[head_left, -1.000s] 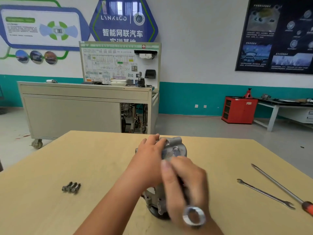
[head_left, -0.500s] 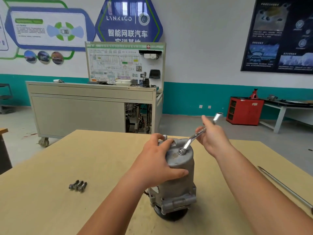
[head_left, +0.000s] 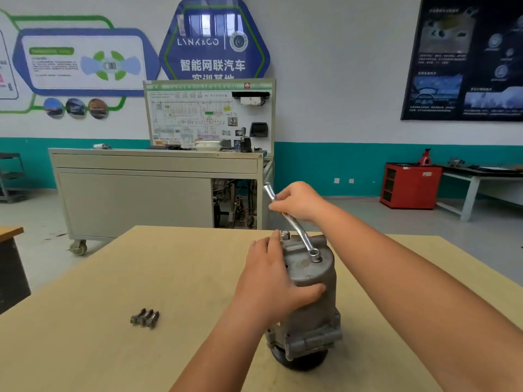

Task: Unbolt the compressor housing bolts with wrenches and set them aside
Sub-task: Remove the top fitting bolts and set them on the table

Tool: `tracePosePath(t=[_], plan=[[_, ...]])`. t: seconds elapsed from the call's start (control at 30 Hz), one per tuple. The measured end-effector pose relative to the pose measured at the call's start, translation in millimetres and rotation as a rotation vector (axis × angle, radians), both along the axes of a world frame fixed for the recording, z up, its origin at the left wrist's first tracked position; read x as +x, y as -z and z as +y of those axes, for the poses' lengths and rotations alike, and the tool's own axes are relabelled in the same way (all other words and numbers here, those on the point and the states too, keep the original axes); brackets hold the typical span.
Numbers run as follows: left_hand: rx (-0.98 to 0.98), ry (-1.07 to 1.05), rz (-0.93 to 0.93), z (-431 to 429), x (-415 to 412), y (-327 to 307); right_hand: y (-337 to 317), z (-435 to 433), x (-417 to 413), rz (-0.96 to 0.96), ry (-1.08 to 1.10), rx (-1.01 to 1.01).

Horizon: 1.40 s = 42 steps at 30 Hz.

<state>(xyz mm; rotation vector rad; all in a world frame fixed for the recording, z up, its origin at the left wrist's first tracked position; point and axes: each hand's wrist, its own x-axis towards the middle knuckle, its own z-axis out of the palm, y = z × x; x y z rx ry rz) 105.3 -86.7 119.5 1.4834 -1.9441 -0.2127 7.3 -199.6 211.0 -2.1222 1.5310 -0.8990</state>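
Observation:
A grey metal compressor (head_left: 311,309) stands upright on the wooden table (head_left: 113,349). My left hand (head_left: 271,278) grips the left side of its upper housing, thumb across the front. My right hand (head_left: 300,200) holds the shaft of a silver ring wrench (head_left: 300,230). The wrench's lower ring sits on a bolt (head_left: 315,254) in the top face of the housing; its other end points up and left past my fingers. Three removed bolts (head_left: 145,317) lie side by side on the table to the left.
Beyond the table stands a grey wheeled training cabinet (head_left: 147,193) with a wiring display board. A red tool cabinet (head_left: 410,185) and a bench are at the back right. The table's far edge runs just behind the compressor.
My right hand has swung the wrench handle from the far right round to the left over the compressor top. The left hand keeps its grip. The camera has shifted, so the tools at right have left view.

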Motion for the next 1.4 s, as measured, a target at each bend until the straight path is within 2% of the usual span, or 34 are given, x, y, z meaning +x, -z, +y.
tracePosePath(t=[0.1, 0.17, 0.23, 0.3, 0.47, 0.7, 0.8, 0.9, 1.03, 1.1, 1.2, 1.27, 1.4], plan=[[-0.003, 0.011, 0.011, 0, 1, 2, -6, 4, -8, -0.364, -0.029, 0.077], [0.002, 0.045, 0.025, 1, 1, 1, -7, 6, -14, -0.542, -0.028, 0.126], [0.013, 0.095, 0.06, 4, 3, 0, -6, 6, -19, -0.664, -0.001, 0.115], [0.001, 0.161, 0.079, 7, 5, -2, -4, 5, -24, -0.686, 0.045, 0.075], [-0.058, 0.225, 0.037, 10, 7, -4, 1, 4, -23, -0.55, 0.087, 0.012], [-0.09, 0.244, 0.029, 10, 6, -6, 0, 4, 3, -0.037, -0.038, 0.032], [-0.119, 0.248, 0.01, 8, 7, -5, 1, 10, 13, 0.095, -0.15, -0.005], [-0.127, 0.232, 0.014, 6, 7, -3, 1, 20, 25, 0.237, -0.249, -0.071], [-0.174, 0.244, 0.053, 3, 8, -2, -1, 34, 40, 0.562, -0.311, -0.243], [-0.155, 0.256, 0.031, 4, 8, -2, -2, 41, 40, 0.544, -0.319, -0.223], [-0.157, 0.299, 0.024, 1, 11, 0, 7, 55, 43, 0.321, -0.331, -0.094], [-0.14, 0.389, 0.18, 5, 14, 1, 19, 69, 49, 0.288, -0.299, -0.164], [-0.172, 0.441, 0.267, 10, 15, 9, 28, 93, 48, 0.225, -0.261, -0.31]])
